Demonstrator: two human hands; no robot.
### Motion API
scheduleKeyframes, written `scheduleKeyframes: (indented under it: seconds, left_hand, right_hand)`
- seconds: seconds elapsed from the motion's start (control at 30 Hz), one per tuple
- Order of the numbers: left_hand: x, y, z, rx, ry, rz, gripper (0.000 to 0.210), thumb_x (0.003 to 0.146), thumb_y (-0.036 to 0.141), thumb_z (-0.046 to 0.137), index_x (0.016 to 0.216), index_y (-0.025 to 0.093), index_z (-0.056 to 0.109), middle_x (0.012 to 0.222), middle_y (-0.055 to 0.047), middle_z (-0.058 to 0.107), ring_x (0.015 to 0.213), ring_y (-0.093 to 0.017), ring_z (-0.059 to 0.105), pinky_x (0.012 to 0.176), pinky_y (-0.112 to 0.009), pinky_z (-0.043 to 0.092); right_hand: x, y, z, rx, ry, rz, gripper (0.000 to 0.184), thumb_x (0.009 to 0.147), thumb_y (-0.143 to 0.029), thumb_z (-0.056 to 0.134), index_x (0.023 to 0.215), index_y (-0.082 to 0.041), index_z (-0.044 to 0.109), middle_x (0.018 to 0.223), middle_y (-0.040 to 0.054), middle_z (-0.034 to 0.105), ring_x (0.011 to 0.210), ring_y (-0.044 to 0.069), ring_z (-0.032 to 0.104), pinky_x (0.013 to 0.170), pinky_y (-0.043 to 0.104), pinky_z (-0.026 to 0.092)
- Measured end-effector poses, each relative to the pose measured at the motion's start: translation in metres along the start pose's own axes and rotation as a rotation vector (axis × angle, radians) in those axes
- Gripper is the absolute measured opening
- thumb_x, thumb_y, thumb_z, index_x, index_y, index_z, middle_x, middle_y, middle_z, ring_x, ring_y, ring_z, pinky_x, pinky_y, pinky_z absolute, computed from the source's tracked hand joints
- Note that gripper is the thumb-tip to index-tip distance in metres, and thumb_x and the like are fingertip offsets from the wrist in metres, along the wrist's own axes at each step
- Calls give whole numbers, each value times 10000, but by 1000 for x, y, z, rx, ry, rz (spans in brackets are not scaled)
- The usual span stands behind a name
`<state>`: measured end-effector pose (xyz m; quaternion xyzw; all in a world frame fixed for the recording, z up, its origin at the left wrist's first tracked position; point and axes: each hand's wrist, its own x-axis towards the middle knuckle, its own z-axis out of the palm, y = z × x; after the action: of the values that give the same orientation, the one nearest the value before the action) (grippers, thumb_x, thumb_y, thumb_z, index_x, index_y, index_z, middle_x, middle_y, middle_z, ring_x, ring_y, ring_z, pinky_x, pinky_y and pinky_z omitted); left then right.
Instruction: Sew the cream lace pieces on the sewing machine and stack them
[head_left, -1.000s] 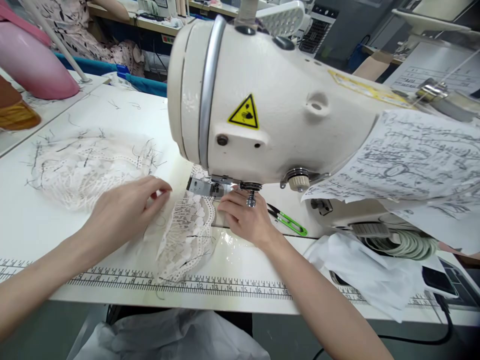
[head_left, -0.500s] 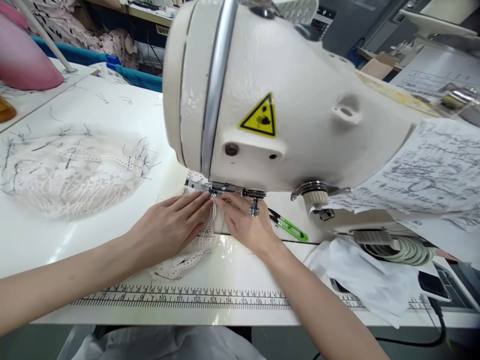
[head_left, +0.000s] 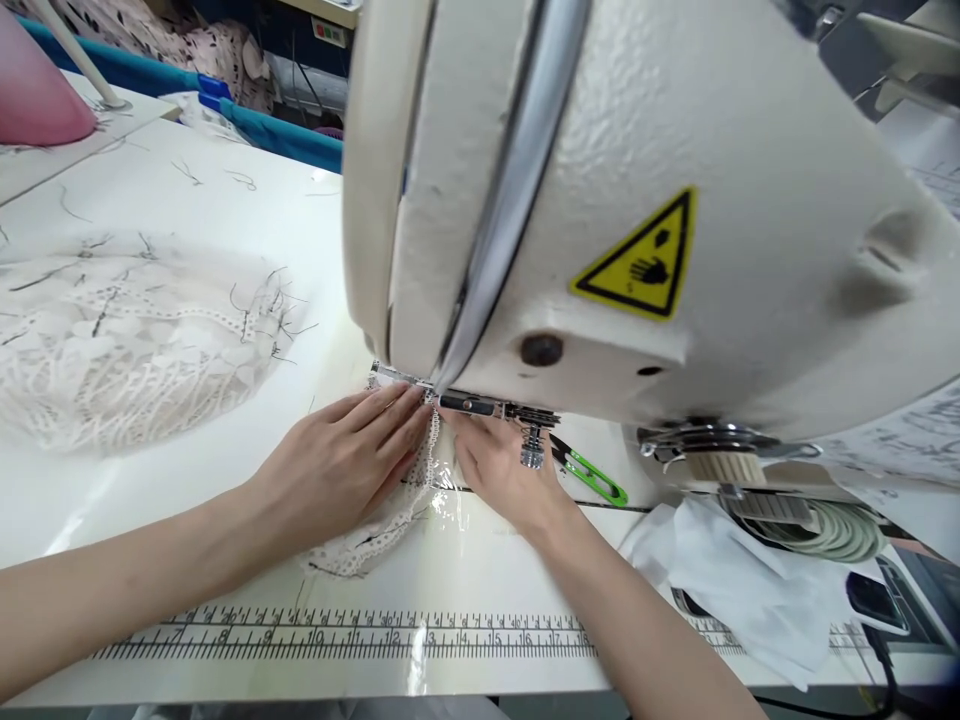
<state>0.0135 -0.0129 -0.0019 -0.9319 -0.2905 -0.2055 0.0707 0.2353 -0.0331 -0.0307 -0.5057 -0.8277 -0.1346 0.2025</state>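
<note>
A strip of white lace fabric (head_left: pixel 390 520) with a scalloped, dotted edge runs under the head of a sewing machine (head_left: pixel 465 200). My left hand (head_left: pixel 341 455) lies flat on the lace, its fingers stretched toward the presser foot area. On the other side of the strip, my right hand (head_left: pixel 506 470) rests on the machine bed with fingers reaching to the lace edge. The machine's head and tension knob (head_left: pixel 533 450) hide part of those fingers. Beside the right hand are green thread snips (head_left: pixel 592 475). The needle itself is hard to make out.
At left lies a pile of lace pieces (head_left: pixel 150 350) with loose dark threads. A ruler strip (head_left: pixel 360 635) runs along the front edge. White cloth (head_left: pixel 742 570), a coil of pale green cord (head_left: pixel 844 530) and a black device (head_left: pixel 876 600) sit at right.
The view has moved closer to the machine, whose head now fills more of the picture. Both hands keep nearly the same place at the lace, which has shifted only slightly, if at all.
</note>
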Motion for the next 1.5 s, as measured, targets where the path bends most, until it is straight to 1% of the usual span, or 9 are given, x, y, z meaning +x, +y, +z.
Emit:
scheduleKeyframes:
  seconds: [0.17,0.4,0.73,0.9,1.03,1.13,1.23,1.37,1.5]
  left_hand:
    - [-1,0,1,39,-16,18,385,990,207,457,1304,60,624,1307,-174,666,1247,-339,613,984,-464,556]
    - [1,1,-1,73,-2,16,379,1014,220,423,1275,58,646,1325,-167,655,1227,-330,630,975,-454,568]
    - [0,-1,0,42,-35,-4,404,1029,252,401,1310,73,629,1323,-170,655,1277,-342,592,988,-468,570]
    - [1,-2,1,-31,-26,-51,379,1030,265,427,1309,123,640,1280,-141,688,1280,-322,594,998,-469,562]
    - [8,-2,-10,48,34,22,314,1017,211,466,1215,106,686,1215,-139,721,1168,-308,667,928,-442,584]
    - [8,2,-29,21,52,147,230,987,155,516,1083,146,725,1120,-95,759,980,-255,723,777,-383,593]
    - [-10,10,-48,-111,-6,322,202,961,152,563,1034,241,728,1066,-35,762,907,-205,704,741,-353,560]
    - [-54,22,-55,-63,-113,259,332,907,158,599,1181,319,693,1237,-21,708,1087,-249,655,903,-407,533]
    - [-79,28,-49,77,-137,260,373,894,111,548,1222,229,680,1315,-77,668,1157,-264,626,898,-375,532]
  right_hand:
    - [-1,-5,-10,-85,13,-11,452,933,-180,567,1373,-281,581,830,62,710,659,181,631,668,338,546]
    - [5,-3,-10,75,-92,30,426,942,-159,541,1338,-298,612,892,68,718,785,199,669,794,358,537]
    - [1,-1,-4,110,-46,39,430,950,-243,575,1375,-311,580,1018,91,727,909,229,677,864,402,547]
    - [6,-4,-10,90,-29,23,403,927,-168,572,1311,-278,618,1043,86,737,899,226,677,893,387,503]
    - [12,-5,-22,75,21,-35,329,911,-83,503,1153,-240,664,1087,40,743,821,181,665,887,363,453]
    - [16,-3,-29,141,47,-172,310,887,-38,462,1031,-214,671,1040,7,745,806,154,639,818,331,443]
    - [19,0,-31,241,22,-334,306,851,4,440,899,-208,656,937,0,728,872,155,610,797,312,447]
    - [21,-1,-29,333,-30,-410,297,829,12,417,823,-198,626,862,9,691,830,151,576,820,310,465]
    - [21,-1,-28,376,-7,-406,273,833,-30,406,814,-197,621,841,21,677,824,164,569,811,319,466]
